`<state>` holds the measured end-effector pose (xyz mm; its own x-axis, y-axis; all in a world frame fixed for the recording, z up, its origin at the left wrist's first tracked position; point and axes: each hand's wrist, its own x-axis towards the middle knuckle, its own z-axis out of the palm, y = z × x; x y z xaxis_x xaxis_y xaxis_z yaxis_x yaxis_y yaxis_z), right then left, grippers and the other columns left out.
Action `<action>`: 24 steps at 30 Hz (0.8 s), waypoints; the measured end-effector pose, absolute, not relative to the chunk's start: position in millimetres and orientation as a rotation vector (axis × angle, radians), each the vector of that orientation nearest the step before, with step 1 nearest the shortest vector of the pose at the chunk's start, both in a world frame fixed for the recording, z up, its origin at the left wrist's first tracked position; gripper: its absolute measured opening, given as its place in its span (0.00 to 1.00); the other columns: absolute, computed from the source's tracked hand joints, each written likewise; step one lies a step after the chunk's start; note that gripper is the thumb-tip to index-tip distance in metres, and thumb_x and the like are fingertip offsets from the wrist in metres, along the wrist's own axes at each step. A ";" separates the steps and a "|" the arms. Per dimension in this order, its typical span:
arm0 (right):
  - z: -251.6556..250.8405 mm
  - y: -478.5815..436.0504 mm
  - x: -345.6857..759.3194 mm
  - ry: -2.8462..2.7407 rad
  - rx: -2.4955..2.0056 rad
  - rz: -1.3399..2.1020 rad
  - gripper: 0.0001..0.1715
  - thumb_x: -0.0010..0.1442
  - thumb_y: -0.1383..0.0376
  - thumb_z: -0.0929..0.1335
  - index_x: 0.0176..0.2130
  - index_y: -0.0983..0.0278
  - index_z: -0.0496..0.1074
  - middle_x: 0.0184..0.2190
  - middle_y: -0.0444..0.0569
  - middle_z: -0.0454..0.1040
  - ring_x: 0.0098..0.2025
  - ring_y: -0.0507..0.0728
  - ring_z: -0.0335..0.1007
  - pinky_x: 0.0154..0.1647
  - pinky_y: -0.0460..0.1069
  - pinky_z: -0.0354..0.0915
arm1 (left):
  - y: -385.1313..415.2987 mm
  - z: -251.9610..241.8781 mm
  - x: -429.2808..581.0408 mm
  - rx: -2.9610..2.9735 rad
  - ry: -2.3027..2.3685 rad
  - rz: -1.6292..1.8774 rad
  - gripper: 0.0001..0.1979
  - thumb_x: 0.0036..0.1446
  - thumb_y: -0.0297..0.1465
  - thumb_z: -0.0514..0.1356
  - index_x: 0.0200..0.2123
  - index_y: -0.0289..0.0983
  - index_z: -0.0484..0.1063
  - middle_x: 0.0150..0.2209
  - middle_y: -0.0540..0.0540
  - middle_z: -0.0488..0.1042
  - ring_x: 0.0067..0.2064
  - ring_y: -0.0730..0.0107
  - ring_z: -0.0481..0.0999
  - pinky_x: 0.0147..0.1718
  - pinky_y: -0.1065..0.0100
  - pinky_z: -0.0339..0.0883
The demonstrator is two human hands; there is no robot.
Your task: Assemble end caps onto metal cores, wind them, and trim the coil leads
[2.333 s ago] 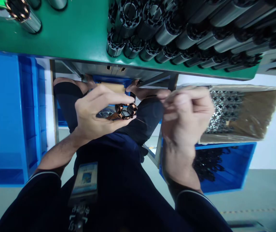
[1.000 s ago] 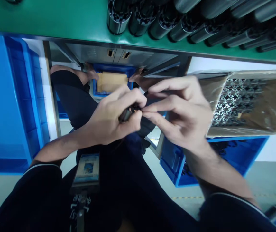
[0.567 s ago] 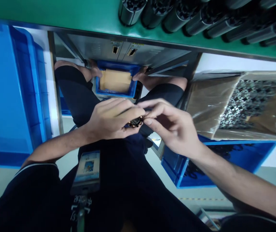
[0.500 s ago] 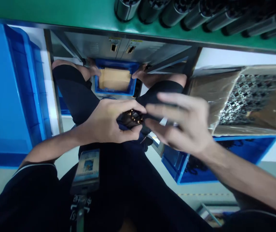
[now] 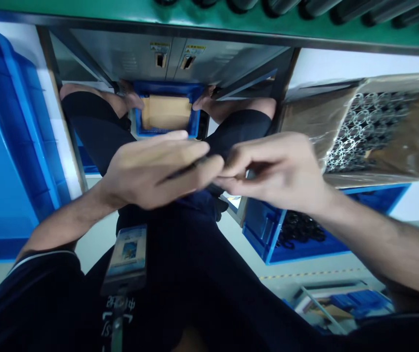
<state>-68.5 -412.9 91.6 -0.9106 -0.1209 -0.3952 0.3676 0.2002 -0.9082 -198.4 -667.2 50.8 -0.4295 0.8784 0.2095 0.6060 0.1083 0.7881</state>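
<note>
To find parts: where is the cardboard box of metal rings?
Head view, right side: the cardboard box sits below the green table, over the blue bin, beyond the right hand.

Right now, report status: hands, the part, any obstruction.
Left hand closed on dark part, mostly hidden. Right hand pinching at its end, grip unclear. Both held below green bench edge; nothing between hands.

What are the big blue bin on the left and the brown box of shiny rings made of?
The blue bin looks like moulded plastic: even colour, ribbed walls, soft sheen. The brown box seems to be cardboard, matt tan, under clear film that wrinkles and glints. The rings inside look like bare metal, silvery and bright, though blur leaves that open.
</note>
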 end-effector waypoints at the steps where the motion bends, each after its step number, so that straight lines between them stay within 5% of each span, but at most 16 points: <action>1: 97.1 -410.0 -70.3 2.290 0.146 -1.627 0.34 0.77 0.40 0.83 0.26 0.55 0.83 0.20 0.37 0.71 0.21 0.50 0.56 0.17 0.48 0.62 | -667.1 49.0 -199.1 1.421 2.058 1.247 0.11 0.79 0.42 0.73 0.59 0.50 0.90 0.52 0.51 0.96 0.49 0.57 0.98 0.56 0.56 0.97; 4: 108.8 -393.6 -75.2 2.662 -0.091 -1.416 0.28 0.75 0.52 0.87 0.26 0.53 0.83 0.24 0.39 0.77 0.26 0.52 0.64 0.24 0.50 0.66 | -667.9 47.9 -199.7 1.297 1.989 1.284 0.15 0.78 0.44 0.76 0.61 0.46 0.89 0.51 0.47 0.95 0.45 0.59 0.97 0.49 0.60 0.95; 6: 106.4 -382.7 -76.7 2.636 -0.062 -1.531 0.19 0.68 0.47 0.91 0.36 0.53 0.90 0.37 0.44 0.88 0.37 0.54 0.81 0.31 0.48 0.76 | -667.9 50.1 -199.9 1.307 2.021 1.325 0.12 0.80 0.42 0.75 0.61 0.48 0.90 0.57 0.47 0.95 0.52 0.56 0.97 0.54 0.58 0.95; 8: 96.8 -378.1 -76.2 2.211 0.162 -1.795 0.31 0.63 0.36 0.91 0.47 0.57 0.94 0.45 0.51 0.91 0.44 0.57 0.88 0.33 0.48 0.82 | -666.1 52.2 -200.6 1.350 2.083 1.351 0.09 0.83 0.39 0.71 0.60 0.50 0.91 0.61 0.47 0.93 0.60 0.52 0.96 0.61 0.52 0.95; 11: 79.9 -387.2 -72.2 1.525 0.414 -1.897 0.38 0.67 0.29 0.86 0.45 0.61 0.93 0.32 0.48 0.87 0.28 0.54 0.81 0.20 0.47 0.75 | -660.7 51.1 -202.1 1.417 2.000 1.287 0.10 0.86 0.41 0.67 0.56 0.53 0.92 0.54 0.49 0.93 0.58 0.53 0.96 0.66 0.44 0.95; 14: 74.0 -402.7 -65.5 1.504 0.418 -1.887 0.38 0.67 0.30 0.86 0.34 0.60 0.89 0.24 0.43 0.81 0.19 0.50 0.68 0.16 0.47 0.69 | -658.4 45.0 -200.9 1.491 1.942 1.214 0.09 0.84 0.40 0.68 0.56 0.54 0.92 0.49 0.50 0.92 0.56 0.52 0.96 0.66 0.41 0.96; 19: 90.7 -395.8 -58.3 2.314 0.192 -1.569 0.29 0.76 0.43 0.84 0.28 0.52 0.85 0.23 0.39 0.74 0.31 0.52 0.79 0.33 0.44 0.82 | -665.5 42.6 -192.4 1.320 1.949 1.272 0.17 0.74 0.40 0.78 0.62 0.46 0.89 0.52 0.46 0.94 0.50 0.55 0.96 0.51 0.57 0.95; 21: 96.6 -384.3 -59.6 2.403 0.145 -1.558 0.24 0.70 0.47 0.88 0.29 0.51 0.85 0.28 0.41 0.80 0.36 0.55 0.84 0.37 0.47 0.85 | -669.2 45.4 -191.3 1.281 1.912 1.306 0.17 0.74 0.37 0.78 0.63 0.46 0.88 0.55 0.45 0.94 0.52 0.56 0.96 0.55 0.59 0.94; 24: 95.8 -374.9 -63.2 2.146 0.184 -1.724 0.24 0.65 0.41 0.91 0.43 0.55 0.91 0.43 0.48 0.91 0.41 0.58 0.90 0.33 0.49 0.86 | -673.3 44.7 -191.6 1.468 2.104 1.317 0.17 0.77 0.29 0.74 0.64 0.50 0.87 0.62 0.47 0.92 0.60 0.55 0.95 0.62 0.56 0.92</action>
<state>-63.2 -374.9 95.8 -0.9191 -0.1330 -0.3708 0.3334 0.2387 -0.9121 -191.6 -673.3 44.7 -0.4573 0.8471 0.2707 0.6138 0.0804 0.7854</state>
